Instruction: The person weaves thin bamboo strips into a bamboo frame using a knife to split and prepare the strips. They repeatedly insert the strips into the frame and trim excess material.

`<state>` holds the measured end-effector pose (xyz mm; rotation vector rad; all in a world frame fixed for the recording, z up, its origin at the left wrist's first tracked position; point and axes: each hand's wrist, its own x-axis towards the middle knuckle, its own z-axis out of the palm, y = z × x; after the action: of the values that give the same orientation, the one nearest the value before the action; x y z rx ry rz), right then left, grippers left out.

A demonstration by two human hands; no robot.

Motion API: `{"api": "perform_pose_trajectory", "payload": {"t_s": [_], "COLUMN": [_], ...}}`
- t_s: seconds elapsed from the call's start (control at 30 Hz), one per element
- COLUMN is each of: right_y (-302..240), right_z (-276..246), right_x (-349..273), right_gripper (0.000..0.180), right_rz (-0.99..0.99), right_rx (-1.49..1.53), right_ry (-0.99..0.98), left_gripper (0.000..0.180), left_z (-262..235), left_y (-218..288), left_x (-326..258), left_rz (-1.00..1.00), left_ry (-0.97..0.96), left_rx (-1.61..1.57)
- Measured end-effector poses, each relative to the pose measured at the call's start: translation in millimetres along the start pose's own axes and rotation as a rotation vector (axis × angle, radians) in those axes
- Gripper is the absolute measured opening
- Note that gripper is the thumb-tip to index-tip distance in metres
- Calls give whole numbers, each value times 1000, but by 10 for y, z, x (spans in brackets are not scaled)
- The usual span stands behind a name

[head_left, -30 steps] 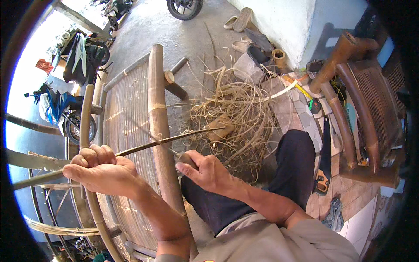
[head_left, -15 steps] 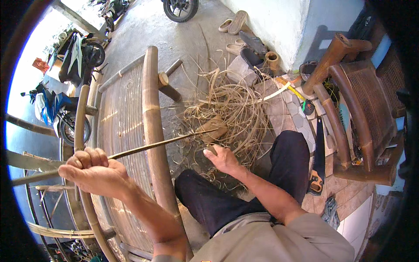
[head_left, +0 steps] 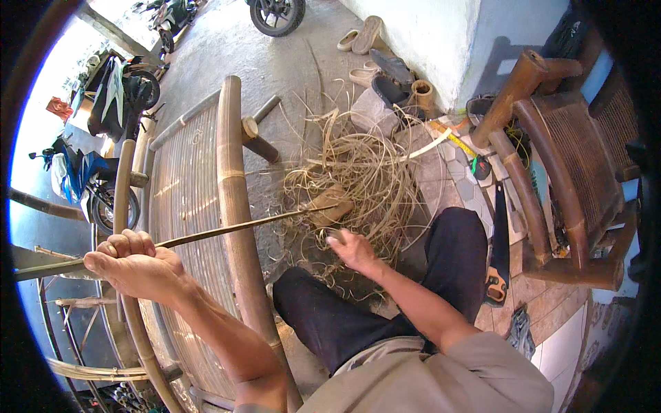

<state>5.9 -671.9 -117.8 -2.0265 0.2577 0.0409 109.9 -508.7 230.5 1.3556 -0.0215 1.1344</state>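
While my left hand (head_left: 134,265) stays out of it, fist clamped round a long rattan strip (head_left: 234,228) at the near left, my right hand (head_left: 354,249) hangs over the tangle of rattan strands (head_left: 365,179) on the floor, fingers loosely apart, holding nothing. I judge this a weaving step on the bamboo frame (head_left: 231,193); next calls for picking one strand cleanly.
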Motion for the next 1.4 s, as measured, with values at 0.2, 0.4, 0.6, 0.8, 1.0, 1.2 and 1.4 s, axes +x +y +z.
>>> {"api": "perform_pose_trajectory", "payload": {"t_s": [0.2, 0.4, 0.6, 0.8, 1.0, 1.2, 1.4], "right_y": [91, 426, 873, 1069, 1172, 1354, 1301], "right_z": [-70, 77, 2, -44, -78, -74, -87], "right_x": [88, 96, 124, -114, -180, -34, 26], "right_gripper": [52, 55, 53, 54, 59, 65, 57], "right_rz": [-99, -25, 321, 329, 433, 509, 463], "right_rx": [41, -8, -225, -137, -177, -210, -93], "right_ry": [-2, -34, 73, -45, -22, -151, -162], "left_gripper": [53, 52, 56, 57, 57, 43, 30], "left_z": [-9, -110, -135, -244, -415, -1377, -2674], "left_y": [-62, -117, -163, -265, -499, -261, -321], "left_x": [112, 154, 203, 274, 211, 682, 1084], "left_rz": [-42, -28, -28, -23, -162, -32, 3], "left_ry": [51, 93, 73, 93, 60, 291, 537], "left_rx": [-9, 15, -19, 43, 19, -205, -246]}}
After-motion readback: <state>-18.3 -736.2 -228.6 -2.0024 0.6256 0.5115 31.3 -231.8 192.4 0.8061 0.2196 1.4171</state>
